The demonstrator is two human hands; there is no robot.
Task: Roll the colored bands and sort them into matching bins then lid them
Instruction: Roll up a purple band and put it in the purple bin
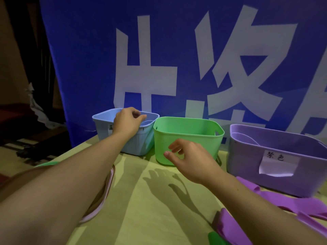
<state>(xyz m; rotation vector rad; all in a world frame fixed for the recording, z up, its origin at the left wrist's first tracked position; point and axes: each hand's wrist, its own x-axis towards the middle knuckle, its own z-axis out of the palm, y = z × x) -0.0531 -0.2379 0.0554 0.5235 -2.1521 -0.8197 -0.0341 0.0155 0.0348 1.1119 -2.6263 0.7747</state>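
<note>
1. Left hand (128,121) is out over the blue bin (141,138), fingers curled down above its rim — whether they pinch anything I cannot tell. Something pale and curved shows inside the bin just below the fingertips, possibly a blue band already in.
2. Right hand (187,160) hovers in front of the green bin (187,133), thumb and fingers loosely bent and apart, holding nothing.
3. The purple bands (292,202) lie unrolled on the yellow-green tablecloth (150,200), just in front of the purple bin (276,167); more purple is bunched near the bottom edge beside a scrap of green band (215,237).
4. The risk from here, as I judge it: a roll let go loosely could spring open in the bin, and the light blue bin could tip or slide if the left hand leans on its rim.
5. The three bins stand close together — a careless drop could land in the wrong colour.
6. A pink-rimmed lid (106,191) lies partly under the left forearm, with a green lid (46,163) edge beyond it; the arm would have to clear before either can be lifted.
7. Behind everything hangs a blue banner (88,68) with big white characters.
</note>
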